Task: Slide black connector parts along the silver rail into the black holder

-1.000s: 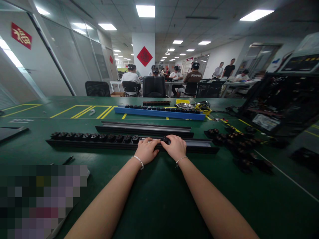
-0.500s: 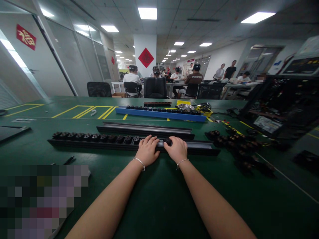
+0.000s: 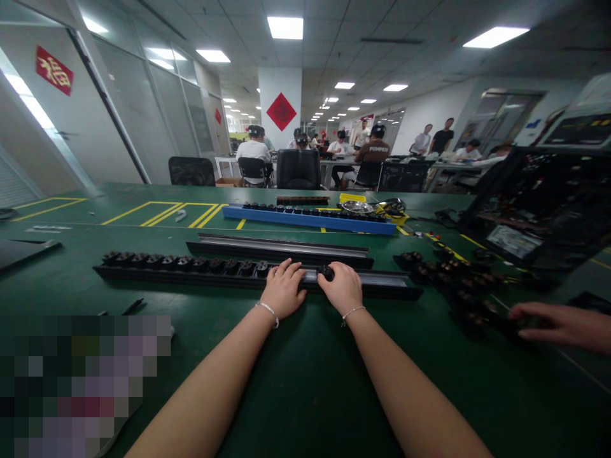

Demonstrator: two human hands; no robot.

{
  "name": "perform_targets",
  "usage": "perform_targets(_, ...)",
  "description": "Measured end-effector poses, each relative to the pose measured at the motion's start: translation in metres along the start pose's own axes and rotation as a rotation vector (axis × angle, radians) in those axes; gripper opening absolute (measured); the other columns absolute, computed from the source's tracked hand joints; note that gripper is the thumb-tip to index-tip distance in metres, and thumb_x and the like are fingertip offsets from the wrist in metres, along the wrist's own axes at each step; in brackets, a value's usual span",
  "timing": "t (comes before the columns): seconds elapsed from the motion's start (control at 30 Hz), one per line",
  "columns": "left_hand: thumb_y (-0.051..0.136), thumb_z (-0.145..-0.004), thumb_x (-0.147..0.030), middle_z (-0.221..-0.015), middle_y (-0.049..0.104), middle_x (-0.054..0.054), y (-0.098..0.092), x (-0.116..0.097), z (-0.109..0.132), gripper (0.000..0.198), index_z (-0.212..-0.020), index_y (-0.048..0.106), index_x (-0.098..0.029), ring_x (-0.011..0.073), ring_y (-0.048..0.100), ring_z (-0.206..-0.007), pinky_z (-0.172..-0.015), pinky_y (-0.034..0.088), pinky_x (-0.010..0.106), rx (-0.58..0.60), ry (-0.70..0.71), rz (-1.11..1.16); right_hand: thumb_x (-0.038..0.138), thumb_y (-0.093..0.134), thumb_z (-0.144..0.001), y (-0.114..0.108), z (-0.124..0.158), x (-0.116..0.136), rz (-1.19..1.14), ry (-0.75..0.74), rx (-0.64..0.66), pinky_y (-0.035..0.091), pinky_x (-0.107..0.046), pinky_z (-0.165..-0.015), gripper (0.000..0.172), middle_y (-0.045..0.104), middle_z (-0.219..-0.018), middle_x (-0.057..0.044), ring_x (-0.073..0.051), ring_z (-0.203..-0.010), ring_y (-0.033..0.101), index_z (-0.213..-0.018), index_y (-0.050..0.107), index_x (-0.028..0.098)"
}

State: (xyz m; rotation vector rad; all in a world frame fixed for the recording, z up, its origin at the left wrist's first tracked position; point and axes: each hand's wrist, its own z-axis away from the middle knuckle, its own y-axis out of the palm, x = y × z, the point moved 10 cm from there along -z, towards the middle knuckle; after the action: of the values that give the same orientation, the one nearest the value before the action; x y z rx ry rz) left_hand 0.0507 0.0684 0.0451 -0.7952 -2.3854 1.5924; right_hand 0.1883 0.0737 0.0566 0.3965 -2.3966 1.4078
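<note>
Lit ceiling panels (image 3: pixel 285 28), white pillar (image 3: pixel 265 83) — red diamond (image 3: pixel 281 112), glass partitions (image 3: pixel 131 95), chair (black) (image 3: pixel 298 169)

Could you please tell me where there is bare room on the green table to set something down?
The green table is bare between the left forearm and right forearm, up to the long black rail, and again just right of the right forearm. It is crowded farther right, around the pile of black parts and another person's hand.

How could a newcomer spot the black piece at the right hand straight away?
On the green table, find the nearest long black rail. Follow it to the right hand; the piece is in its grasp. Unlike the row of pieces left of the left hand, it stands alone, with bare channel between it and that hand.
</note>
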Motion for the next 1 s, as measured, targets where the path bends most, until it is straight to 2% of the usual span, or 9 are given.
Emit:
perform_targets(0.17, 0.055, -0.074, -0.030, -0.132, 0.047, 0.005, -0.001, 0.000, 0.000, 0.044, -0.117, 0.050, -0.026, 0.0260, 0.027, -0.130, -0.103, 0.025, 0.047, 0.000, -0.003, 0.009, 0.035, 0.053, -0.070, -0.003, 0.000, -0.001, -0.016, -0.003, -0.035, 0.035, -0.034, -0.089, 0.025, 0.060, -0.106, -0.009, -0.022, -0.101, 0.051, -0.087, 0.061, 0.018)
perform_targets(0.4, 0.055, -0.074, -0.029, -0.131, 0.048, 0.005, -0.002, 0.000, 0.000, 0.044, -0.118, 0.050, -0.026, 0.0253, 0.028, -0.129, -0.104, 0.024, 0.046, 0.001, -0.013, 0.014, 0.034, 0.052, -0.068, -0.008, 0.001, -0.010, -0.017, 0.014, -0.100, 0.035, -0.036, -0.087, 0.021, 0.061, -0.099, -0.009, -0.023, -0.099, 0.050, -0.082, 0.059, 0.019)
perform_targets(0.63, 0.053, -0.075, -0.029, -0.131, 0.048, 0.005, -0.001, 0.001, 0.000, 0.043, -0.118, 0.049, -0.025, 0.0251, 0.029, -0.129, -0.104, 0.024, 0.045, -0.017, 0.009, 0.013, 0.035, 0.053, -0.067, -0.014, 0.000, -0.019, -0.009, 0.045, -0.108, 0.036, -0.036, -0.082, 0.020, 0.059, -0.090, -0.008, -0.023, -0.092, 0.049, -0.079, 0.056, 0.019)
perform_targets(0.8, 0.052, -0.075, -0.029, -0.131, 0.048, 0.004, -0.002, 0.001, 0.000, 0.042, -0.117, 0.049, -0.024, 0.0245, 0.028, -0.129, -0.104, 0.024, 0.044, -0.015, 0.007, 0.014, 0.036, 0.053, -0.066, -0.018, 0.002, -0.021, 0.014, 0.056, -0.126, 0.036, -0.036, -0.081, 0.021, 0.058, -0.090, -0.008, -0.024, -0.091, 0.049, -0.079, 0.056, 0.019)
perform_targets(1.0, 0.052, -0.076, -0.029, -0.122, 0.053, 0.005, -0.004, 0.001, 0.000, 0.038, -0.114, 0.051, -0.024, 0.0239, 0.039, -0.119, -0.100, 0.028, 0.042, -0.008, -0.013, 0.015, 0.038, 0.053, -0.068, -0.020, 0.003, -0.028, 0.068, 0.119, -0.102, 0.035, -0.037, -0.081, 0.024, 0.055, -0.095, -0.009, -0.025, -0.092, 0.046, -0.080, 0.059, 0.019)
